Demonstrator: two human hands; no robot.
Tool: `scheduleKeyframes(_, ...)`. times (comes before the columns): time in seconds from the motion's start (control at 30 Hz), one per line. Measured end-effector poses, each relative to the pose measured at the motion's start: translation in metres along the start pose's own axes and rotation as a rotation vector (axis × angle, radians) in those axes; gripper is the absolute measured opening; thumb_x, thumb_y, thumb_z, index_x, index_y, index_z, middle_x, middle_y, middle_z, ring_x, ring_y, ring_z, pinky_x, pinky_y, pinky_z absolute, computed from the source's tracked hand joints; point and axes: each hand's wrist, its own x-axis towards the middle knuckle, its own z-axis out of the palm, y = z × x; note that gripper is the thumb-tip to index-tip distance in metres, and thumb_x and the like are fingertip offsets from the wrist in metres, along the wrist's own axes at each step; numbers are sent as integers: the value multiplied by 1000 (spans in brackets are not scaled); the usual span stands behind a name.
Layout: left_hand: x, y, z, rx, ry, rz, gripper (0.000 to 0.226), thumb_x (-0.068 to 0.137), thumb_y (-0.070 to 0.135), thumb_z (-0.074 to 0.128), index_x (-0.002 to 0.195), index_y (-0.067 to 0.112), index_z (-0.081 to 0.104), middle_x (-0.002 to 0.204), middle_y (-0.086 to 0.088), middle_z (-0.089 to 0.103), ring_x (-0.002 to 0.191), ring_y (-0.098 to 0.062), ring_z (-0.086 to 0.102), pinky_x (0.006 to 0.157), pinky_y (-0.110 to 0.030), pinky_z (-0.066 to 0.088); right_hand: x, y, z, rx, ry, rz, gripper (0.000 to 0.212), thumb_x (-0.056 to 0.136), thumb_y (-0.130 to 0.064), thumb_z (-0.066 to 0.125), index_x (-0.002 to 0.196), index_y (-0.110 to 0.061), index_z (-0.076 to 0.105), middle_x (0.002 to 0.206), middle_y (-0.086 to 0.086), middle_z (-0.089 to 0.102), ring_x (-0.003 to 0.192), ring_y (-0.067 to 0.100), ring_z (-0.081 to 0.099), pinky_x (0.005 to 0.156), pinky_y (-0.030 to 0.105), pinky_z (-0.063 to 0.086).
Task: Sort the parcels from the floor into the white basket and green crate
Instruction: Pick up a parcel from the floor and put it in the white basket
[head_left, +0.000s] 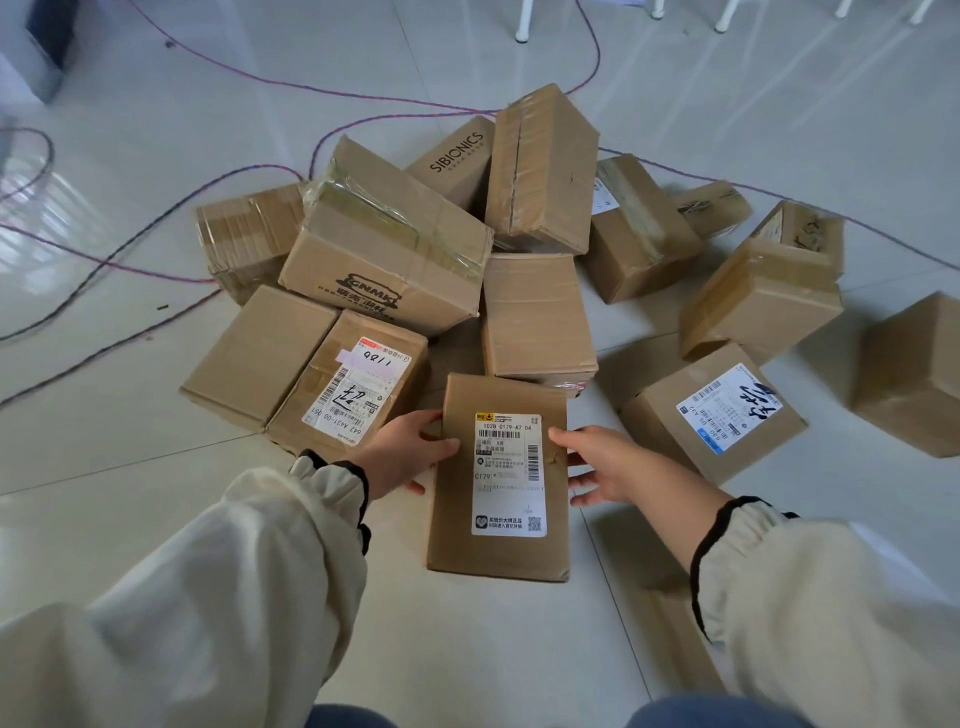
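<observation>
A flat brown cardboard parcel (500, 551) with a white shipping label lies nearest to me on the tiled floor. My left hand (405, 451) grips its left edge, thumb on top near the label. My right hand (605, 464) holds the right edge, thumb over the top face and fingers along the side. Behind it lies a heap of several brown parcels, among them a large taped box (387, 244) with a black logo and a box printed SIBIONICS (453, 156). Neither the white basket nor the green crate is in view.
Purple and dark cables (156, 228) snake over the floor at left and behind the heap. White furniture legs (523, 21) stand at the top right. A labelled box (714, 415) sits right of my hands, another labelled one (348, 387) on the left.
</observation>
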Motion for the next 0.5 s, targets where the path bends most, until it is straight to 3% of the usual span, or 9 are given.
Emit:
scheduleKeyframes(0.07, -4, -1, -2, -10, -86, -89, 74, 85, 34, 68, 147, 32, 27, 132, -3, 50, 104, -26, 58, 66, -36, 59, 1, 4, -3, 20, -51, 62, 44, 87, -41, 63, 121, -17, 50, 123, 12, 52, 114, 43, 51, 83, 53, 48)
scheduleKeyframes(0.13, -5, -1, -2, -28, -142, -151, 79, 84, 33, 70, 148, 34, 23, 139, -6, 47, 109, -30, 58, 75, -43, 57, 3, 7, -6, 111, -121, 97, 41, 86, -39, 65, 118, -16, 55, 121, 15, 54, 106, 44, 55, 87, 54, 50)
scheduleKeyframes(0.27, -5, 7, -6, -81, -125, -137, 77, 86, 26, 69, 149, 32, 25, 132, -7, 53, 107, -29, 59, 84, -48, 56, 1, 1, -5, 191, -152, 67, 31, 87, -34, 65, 111, -15, 60, 115, 16, 57, 92, 40, 60, 74, 49, 55)
scheduleKeyframes(0.5, -60, 65, -34, -61, -99, -84, 72, 85, 29, 69, 146, 35, 31, 122, -6, 58, 98, -26, 62, 79, -43, 57, -71, -34, -20, 163, -79, 59, 29, 86, -43, 63, 105, -22, 62, 110, 9, 63, 96, 34, 59, 69, 39, 48)
